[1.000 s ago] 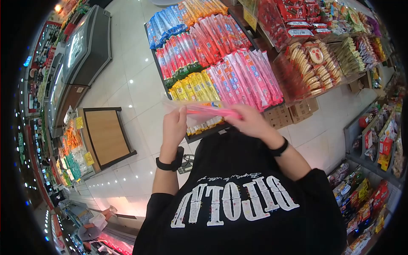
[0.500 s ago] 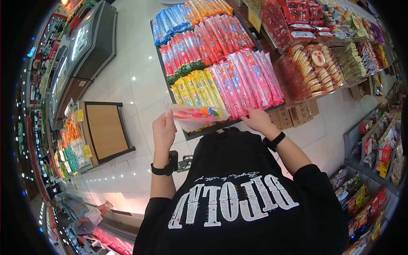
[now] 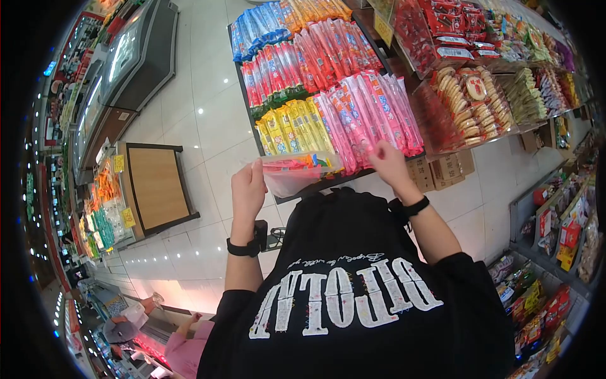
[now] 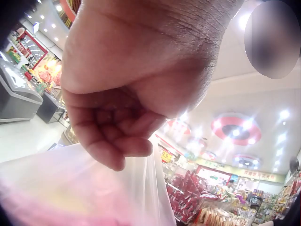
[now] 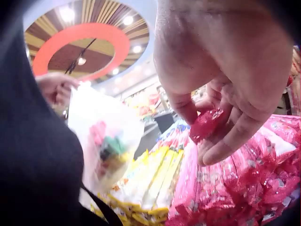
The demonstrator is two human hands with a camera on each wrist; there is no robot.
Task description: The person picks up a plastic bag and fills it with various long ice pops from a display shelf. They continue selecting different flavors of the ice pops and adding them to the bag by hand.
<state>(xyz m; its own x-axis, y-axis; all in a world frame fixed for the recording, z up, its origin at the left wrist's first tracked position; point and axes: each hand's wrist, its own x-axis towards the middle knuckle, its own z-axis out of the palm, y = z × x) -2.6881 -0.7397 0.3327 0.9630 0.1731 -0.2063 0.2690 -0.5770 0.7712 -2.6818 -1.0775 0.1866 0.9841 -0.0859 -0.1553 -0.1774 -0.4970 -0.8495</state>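
My left hand grips the top edge of a clear plastic bag, its fingers curled in the left wrist view. Through the bag's side show pink, green and yellow packets. At the right, my right hand is over the front end of a row of long pink stick packets. In the right wrist view, its thumb and fingers pinch the crinkled pink end of a packet. Yellow stick packets lie beside the pink row, behind the bag.
Red and blue stick packets fill the display's far rows. Shelves of bagged biscuits stand to the right, above cardboard boxes. A wooden-topped stand is on the left. People are at the lower left.
My right hand first carried a pink packet at the bag, then left it and moved right to the pink row. My left hand has shifted left with the bag, which now hangs lower.
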